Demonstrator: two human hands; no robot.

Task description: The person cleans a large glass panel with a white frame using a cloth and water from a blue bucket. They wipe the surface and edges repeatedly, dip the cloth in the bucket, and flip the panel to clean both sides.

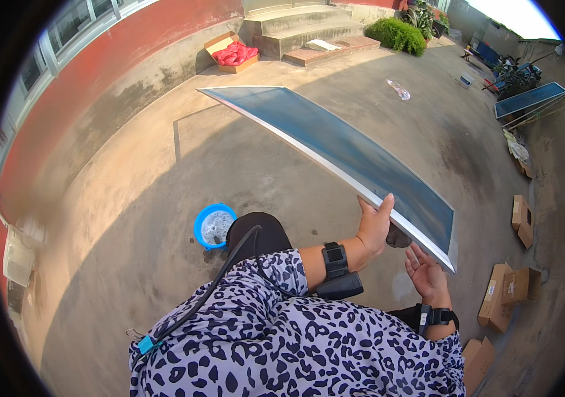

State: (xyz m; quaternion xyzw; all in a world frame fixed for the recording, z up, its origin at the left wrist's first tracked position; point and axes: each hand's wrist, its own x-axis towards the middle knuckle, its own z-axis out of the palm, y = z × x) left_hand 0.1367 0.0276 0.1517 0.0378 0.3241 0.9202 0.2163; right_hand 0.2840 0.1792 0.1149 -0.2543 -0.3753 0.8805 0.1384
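A window screen (342,144) with blue mesh and a silvery metal frame slants across the middle of the view, held up off the ground. My left hand (375,226) grips its near long rail, the thumb lying on top. Close to the screen's lower right corner is my right hand (426,275), palm up with fingers apart. Its fingertips come near the frame's underside; whether they touch it is unclear. A dark object (398,237) shows just under the rail between my hands, too little of it visible to name.
A blue basin (217,226) of sudsy water stands on the concrete by my leg. Another blue screen (530,99) leans at the right wall, above several cardboard boxes (523,221). Far off are concrete steps (307,30) and a box of red plastic bags (234,53).
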